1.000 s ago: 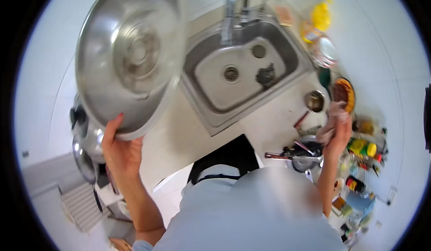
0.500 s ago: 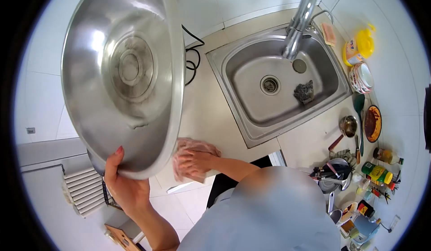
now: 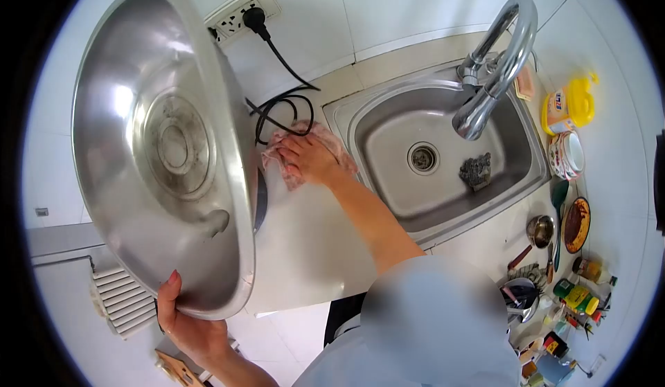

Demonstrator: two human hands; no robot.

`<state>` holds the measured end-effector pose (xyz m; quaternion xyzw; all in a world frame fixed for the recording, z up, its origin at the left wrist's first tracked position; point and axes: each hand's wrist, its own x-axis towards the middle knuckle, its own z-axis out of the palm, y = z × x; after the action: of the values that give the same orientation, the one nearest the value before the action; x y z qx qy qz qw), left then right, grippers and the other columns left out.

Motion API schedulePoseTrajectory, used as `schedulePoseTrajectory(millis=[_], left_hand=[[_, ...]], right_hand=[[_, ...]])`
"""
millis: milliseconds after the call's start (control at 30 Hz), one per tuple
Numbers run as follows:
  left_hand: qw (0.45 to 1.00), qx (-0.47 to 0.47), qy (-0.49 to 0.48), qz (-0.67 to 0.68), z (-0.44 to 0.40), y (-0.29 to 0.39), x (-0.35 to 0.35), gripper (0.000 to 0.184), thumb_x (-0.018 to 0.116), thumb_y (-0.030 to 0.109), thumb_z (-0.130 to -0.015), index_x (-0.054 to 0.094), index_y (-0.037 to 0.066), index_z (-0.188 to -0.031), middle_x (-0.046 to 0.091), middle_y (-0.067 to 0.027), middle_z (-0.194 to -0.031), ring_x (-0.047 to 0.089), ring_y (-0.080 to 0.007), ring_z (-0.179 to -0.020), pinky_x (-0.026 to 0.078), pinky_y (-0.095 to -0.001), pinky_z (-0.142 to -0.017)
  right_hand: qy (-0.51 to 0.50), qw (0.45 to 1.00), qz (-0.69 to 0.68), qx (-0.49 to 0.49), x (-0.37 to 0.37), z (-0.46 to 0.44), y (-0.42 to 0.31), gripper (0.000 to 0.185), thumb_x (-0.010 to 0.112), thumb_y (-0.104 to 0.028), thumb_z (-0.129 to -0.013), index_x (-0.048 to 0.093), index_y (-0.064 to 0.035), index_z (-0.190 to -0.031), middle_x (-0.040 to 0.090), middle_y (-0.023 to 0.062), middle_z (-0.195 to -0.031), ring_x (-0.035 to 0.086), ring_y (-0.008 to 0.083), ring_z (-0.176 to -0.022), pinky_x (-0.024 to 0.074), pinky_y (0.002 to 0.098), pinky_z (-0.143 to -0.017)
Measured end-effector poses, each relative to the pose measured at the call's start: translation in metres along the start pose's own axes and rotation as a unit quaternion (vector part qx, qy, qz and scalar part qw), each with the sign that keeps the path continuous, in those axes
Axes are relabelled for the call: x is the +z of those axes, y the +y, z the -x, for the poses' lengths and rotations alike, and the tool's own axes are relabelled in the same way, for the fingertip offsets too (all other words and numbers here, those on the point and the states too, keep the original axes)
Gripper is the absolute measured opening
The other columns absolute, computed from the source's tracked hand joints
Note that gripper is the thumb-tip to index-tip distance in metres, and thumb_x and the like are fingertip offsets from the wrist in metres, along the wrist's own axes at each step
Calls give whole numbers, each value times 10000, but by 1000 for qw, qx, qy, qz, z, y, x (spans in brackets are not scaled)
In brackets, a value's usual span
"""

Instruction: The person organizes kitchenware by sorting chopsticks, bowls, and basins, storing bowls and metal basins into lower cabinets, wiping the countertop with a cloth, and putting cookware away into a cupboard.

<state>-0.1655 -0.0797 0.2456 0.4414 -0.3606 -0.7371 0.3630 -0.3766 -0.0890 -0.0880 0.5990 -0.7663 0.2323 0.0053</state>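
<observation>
A large stainless steel basin [image 3: 131,200] is tilted up on the left, its inside facing me. My left hand [image 3: 190,325] grips its lower rim, with the thumb on the inside. On the countertop [image 3: 298,248], between the basin and the sink, lies a crumpled pink cloth [image 3: 332,145]. My right hand [image 3: 312,158] is pressed down on this cloth, fingers bent over it, close to a looped black power cord [image 3: 285,98]. Part of a dark rounded thing [image 3: 261,203] shows behind the basin; most of it is hidden.
Right of the cloth is a steel sink [image 3: 381,172] holding a scouring pad [image 3: 475,171], under a curved faucet [image 3: 526,41]. A yellow bottle [image 3: 568,106], bowls [image 3: 566,155], a ladle [image 3: 539,231] and several jars [image 3: 576,297] line the right side. A wall socket [image 3: 242,13] is behind.
My right hand has moved with the cloth away from the counter's front edge toward the cord at the back. The basin sits lower and further left in view, still in my left hand.
</observation>
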Motion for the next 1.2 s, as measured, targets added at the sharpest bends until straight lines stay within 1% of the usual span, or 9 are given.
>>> schedulePoseTrajectory(millis=[167,300,433,533,667,833,967,1033,1200], left_hand=[[996,47,65,31,-6,-14,19,373,523,79,-749,431,-24,-1095,534,-155,-1034,603,-291,-811,570,-372,-617],[997,40,59,27,-4,-21,22,408,530,71,-744,411,-17,-1125,520,-138,-1060,571,-273,-896,518,-432,-760],[998,20,59,-11,-5,-28,30,430,561,79,-688,459,-26,-1093,535,-111,-1008,527,-226,-920,440,-344,-804],[999,7,49,12,-3,-28,28,300,564,60,-682,535,-3,-974,567,-78,-938,538,-198,-880,426,-320,-791],[999,-35,16,27,-3,-11,20,86,549,21,-717,573,28,-799,595,-55,-832,558,-158,-806,440,-284,-748],[997,-12,-63,30,-10,19,4,194,519,27,-770,508,-21,-958,584,-94,-889,586,-172,-817,509,-280,-681],[991,13,-134,9,-11,41,-23,223,497,45,-784,480,-59,-980,575,-130,-912,602,-216,-770,529,-294,-639],[989,23,-143,4,-8,52,-39,226,489,51,-789,476,-73,-977,573,-141,-918,606,-233,-754,536,-305,-626],[978,-11,-208,14,2,81,-82,317,450,67,-802,382,-102,-1062,493,-221,-1056,563,-372,-885,549,-451,-683]], right_hand=[[43,989,52,132,-28,-4,48,422,359,-322,-825,442,-107,-1179,392,50,-1251,334,197,-1160,163,394,-998],[59,973,64,212,-65,-6,120,339,433,-280,-774,533,-55,-1007,506,64,-1095,438,212,-1050,304,369,-918],[218,915,187,282,-96,32,199,218,497,-176,-719,549,-38,-881,529,91,-923,486,224,-916,398,358,-767],[130,873,311,353,-117,80,222,192,450,-163,-772,549,-61,-900,543,118,-944,508,241,-923,391,373,-790],[369,723,-202,548,-150,133,143,286,416,-237,-859,551,-13,-974,573,129,-913,543,249,-817,412,323,-749],[329,885,-94,315,-149,175,21,283,484,-216,-844,539,-22,-1043,574,119,-970,542,231,-774,414,304,-745],[20,982,-161,96,-98,186,-107,230,518,-172,-783,570,-88,-990,537,79,-998,511,225,-863,405,356,-770],[-130,980,-124,-87,-60,189,-156,258,520,-281,-775,567,-163,-999,517,51,-1017,483,238,-955,360,383,-849],[-62,911,-181,-365,36,163,-252,314,476,-422,-780,567,-239,-1018,483,2,-1147,327,208,-1174,152,466,-1011]])
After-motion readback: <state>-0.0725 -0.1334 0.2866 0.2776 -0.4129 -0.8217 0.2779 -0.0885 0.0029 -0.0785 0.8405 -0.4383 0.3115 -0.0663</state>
